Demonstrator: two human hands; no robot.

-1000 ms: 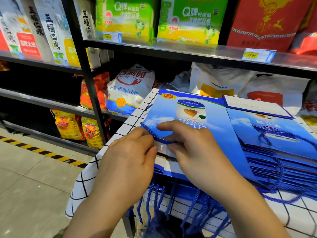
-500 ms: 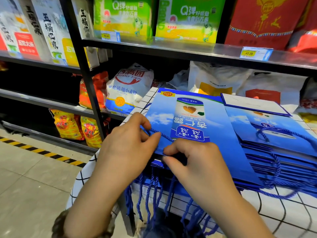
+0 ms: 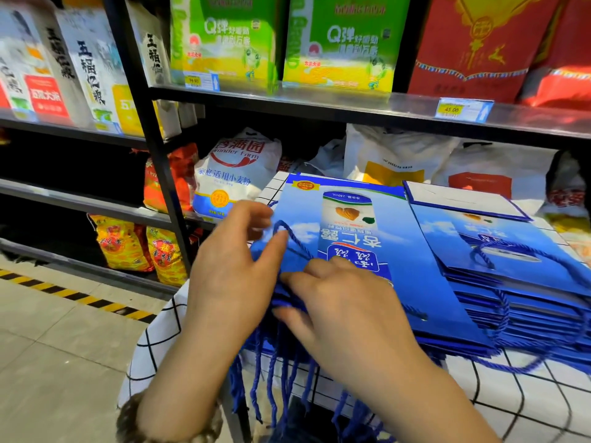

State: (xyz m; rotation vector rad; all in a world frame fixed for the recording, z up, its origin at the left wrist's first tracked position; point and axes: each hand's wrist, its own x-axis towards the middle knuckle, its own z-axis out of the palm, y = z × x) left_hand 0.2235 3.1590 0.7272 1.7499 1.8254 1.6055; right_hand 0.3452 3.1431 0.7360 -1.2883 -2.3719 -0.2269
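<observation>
Lying flat atop a pile (image 3: 454, 342) on the checkered cloth (image 3: 499, 401), a second pile (image 3: 518, 282) just right and a flour sack (image 3: 235, 174) behind, the blue bag (image 3: 412, 247) runs lengthwise away, mouth nearest, the left hand (image 3: 233, 270) pinching its cord handle (image 3: 292, 235), the right hand (image 3: 348, 310) gripping its near edge.
</observation>
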